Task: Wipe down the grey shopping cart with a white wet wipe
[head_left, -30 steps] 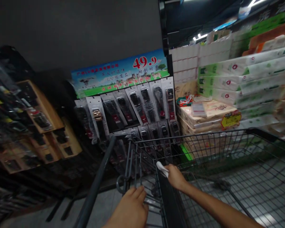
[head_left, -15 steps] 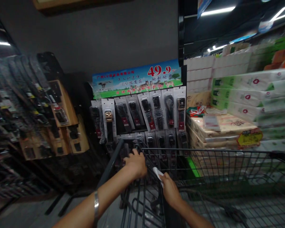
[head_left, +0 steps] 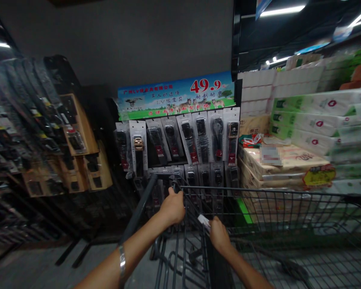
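Observation:
A dark wire shopping cart (head_left: 270,189) stands in front of me, its basket stretching to the right. My left hand (head_left: 173,206), a silver bracelet on its wrist, is closed around a dark bar at the cart's far corner. Nearer to me, my right hand (head_left: 220,236) is closed on a crumpled white piece of paper or tissue (head_left: 203,220) that sticks out past the fingers. The right hand lies over the cart's bar, but I cannot tell whether it also grips it.
Packaged belts (head_left: 186,138) hang on a rack under a blue price sign (head_left: 176,95). More belts (head_left: 42,120) hang at the left. Wrapped paper packs (head_left: 291,158) are stacked at the right, beside green-and-white packs (head_left: 313,120). Grey floor (head_left: 87,267) shows below.
My left hand's fingers were spread above the cart's corner and are now wrapped around the bar. My right hand has shifted slightly, still with the white piece. The view has moved a little.

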Motion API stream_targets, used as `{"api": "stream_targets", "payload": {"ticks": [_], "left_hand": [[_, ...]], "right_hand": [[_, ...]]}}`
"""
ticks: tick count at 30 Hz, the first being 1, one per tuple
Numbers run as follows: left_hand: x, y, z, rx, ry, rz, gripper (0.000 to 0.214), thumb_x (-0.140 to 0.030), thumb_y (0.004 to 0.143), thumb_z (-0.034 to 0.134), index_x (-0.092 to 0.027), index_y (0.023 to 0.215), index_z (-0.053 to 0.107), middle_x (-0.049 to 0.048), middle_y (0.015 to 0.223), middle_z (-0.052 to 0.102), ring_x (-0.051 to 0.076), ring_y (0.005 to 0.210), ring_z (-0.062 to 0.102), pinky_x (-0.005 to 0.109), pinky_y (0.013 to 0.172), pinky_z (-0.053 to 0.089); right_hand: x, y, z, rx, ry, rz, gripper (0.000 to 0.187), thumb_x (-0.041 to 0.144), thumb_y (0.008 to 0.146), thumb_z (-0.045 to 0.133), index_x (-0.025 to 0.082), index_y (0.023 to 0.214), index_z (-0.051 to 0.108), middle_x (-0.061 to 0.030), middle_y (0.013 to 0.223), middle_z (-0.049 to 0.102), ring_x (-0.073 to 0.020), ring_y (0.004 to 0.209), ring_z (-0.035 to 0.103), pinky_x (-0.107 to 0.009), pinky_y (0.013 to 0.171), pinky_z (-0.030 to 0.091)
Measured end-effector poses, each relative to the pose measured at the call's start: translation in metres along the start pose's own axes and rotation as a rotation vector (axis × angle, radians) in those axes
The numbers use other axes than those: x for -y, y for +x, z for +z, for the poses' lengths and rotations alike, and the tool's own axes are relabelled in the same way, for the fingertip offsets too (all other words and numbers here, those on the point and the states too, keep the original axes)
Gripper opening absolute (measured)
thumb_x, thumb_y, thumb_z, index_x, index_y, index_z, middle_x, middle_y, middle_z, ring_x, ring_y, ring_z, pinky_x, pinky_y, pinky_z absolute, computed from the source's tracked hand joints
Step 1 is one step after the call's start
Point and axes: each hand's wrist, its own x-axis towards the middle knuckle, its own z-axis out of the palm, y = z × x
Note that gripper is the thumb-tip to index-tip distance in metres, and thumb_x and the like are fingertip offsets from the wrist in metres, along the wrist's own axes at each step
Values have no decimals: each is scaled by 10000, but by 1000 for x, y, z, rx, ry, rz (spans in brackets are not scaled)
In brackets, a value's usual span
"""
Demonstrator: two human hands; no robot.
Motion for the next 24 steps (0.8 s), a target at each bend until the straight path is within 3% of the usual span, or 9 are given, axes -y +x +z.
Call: {"api": "stream_targets", "payload": {"ticks": [4, 10, 13, 16, 19, 24], "left_hand": [[0, 1, 0, 2, -1, 7, 432, -100, 773, 439, -115, 1201, 492, 219, 1269, 387, 258, 970, 636, 313, 843, 490], [-1, 5, 2, 8, -4, 7, 417, -120, 787, 430, -123, 1198, 496, 214, 1267, 392, 252, 953, 642, 308, 816, 501], [-2, 4, 1, 7, -4, -5, 419, -119, 789, 432, -131, 1203, 497, 216, 1278, 392, 258, 972, 635, 314, 828, 497], [-3, 4, 1, 3, -13, -7, 414, -114, 785, 441, -138, 1193, 507, 216, 1277, 409, 262, 973, 634, 320, 826, 498], [-1, 6, 2, 5, -25, -4, 407, -119, 771, 480, -135, 1176, 519, 229, 1280, 403, 276, 941, 643, 334, 802, 508], [1, 10, 5, 13, -38, -2, 460, -104, 731, 535, -139, 1189, 508, 229, 1303, 363, 275, 944, 643, 328, 809, 507]], "right_hand": [[-16, 5, -9, -92, 105, 75, 395, -8, 756, 392, 102, 981, 697, -153, 948, 663, -218, 903, 630, -254, 765, 427], [-2, 18, -19, -179, 208, -182, 368, 109, 853, 373, 136, 1069, 670, -91, 886, 614, -173, 840, 600, -228, 760, 421], [10, 25, -17, -141, 157, -271, 414, 115, 869, 360, 196, 1198, 598, -72, 908, 594, -150, 823, 594, -206, 732, 410], [12, 27, -13, -20, -28, -297, 428, 124, 871, 367, 251, 1222, 575, -68, 944, 595, -156, 815, 605, -216, 707, 404], [8, 26, -11, 31, -143, -271, 449, 100, 855, 371, 263, 1223, 569, -85, 997, 605, -174, 851, 625, -233, 715, 409], [2, 25, -15, 16, -245, -55, 368, 11, 785, 387, 135, 978, 675, -158, 989, 656, -211, 909, 644, -259, 736, 423]]}}
